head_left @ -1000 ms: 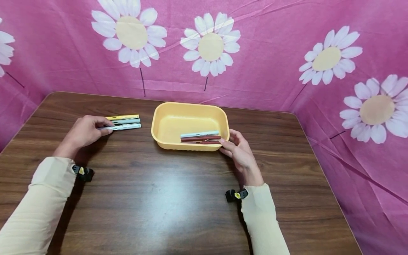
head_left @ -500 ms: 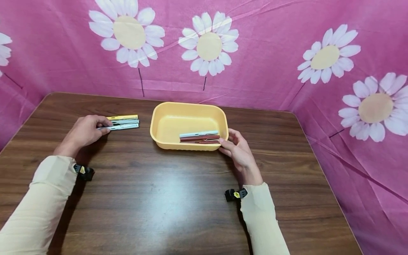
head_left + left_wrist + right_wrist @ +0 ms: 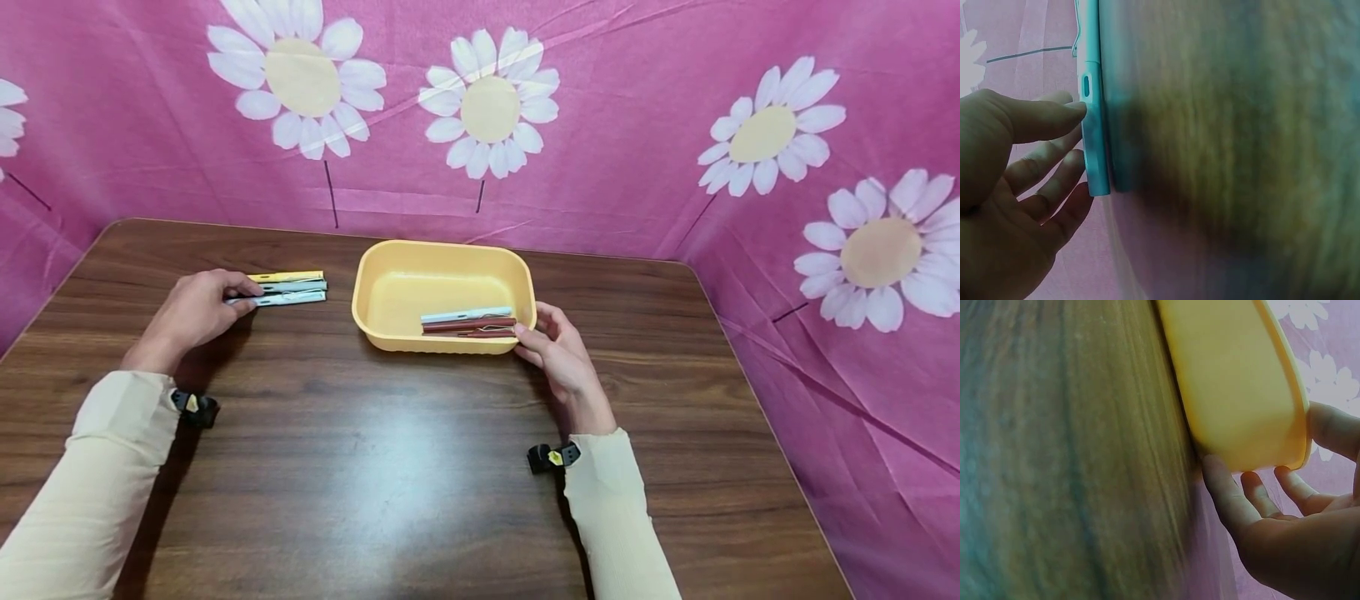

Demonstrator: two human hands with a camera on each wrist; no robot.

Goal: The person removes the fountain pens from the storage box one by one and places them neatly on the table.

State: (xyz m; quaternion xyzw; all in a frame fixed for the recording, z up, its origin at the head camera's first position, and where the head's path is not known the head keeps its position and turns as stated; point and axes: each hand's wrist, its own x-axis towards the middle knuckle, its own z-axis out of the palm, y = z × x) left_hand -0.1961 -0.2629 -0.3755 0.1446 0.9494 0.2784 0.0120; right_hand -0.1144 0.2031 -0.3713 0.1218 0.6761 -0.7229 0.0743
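At the left of the table, my left hand (image 3: 198, 312) pinches the nearest of 3 pens lying side by side. That light blue pen (image 3: 296, 297) has a clip and a small slot in its barrel; in the left wrist view the thumb presses the pen's barrel (image 3: 1095, 150). Behind it lie a grey-blue pen (image 3: 300, 286) and a yellow pen (image 3: 296, 276). My right hand (image 3: 564, 358) grips the right end of a yellow plastic bin (image 3: 435, 343), thumb at the rim and fingers against the outer wall (image 3: 1241, 394). Inside lie a pale blue pen (image 3: 467, 315) and dark red pens (image 3: 468, 325).
All of this stands on a dark wood-grain table (image 3: 390, 467) near its back edge. A pink cloth (image 3: 600, 167) with printed daisies hangs behind and along the sides. A black strap with a small device sits on each wrist.
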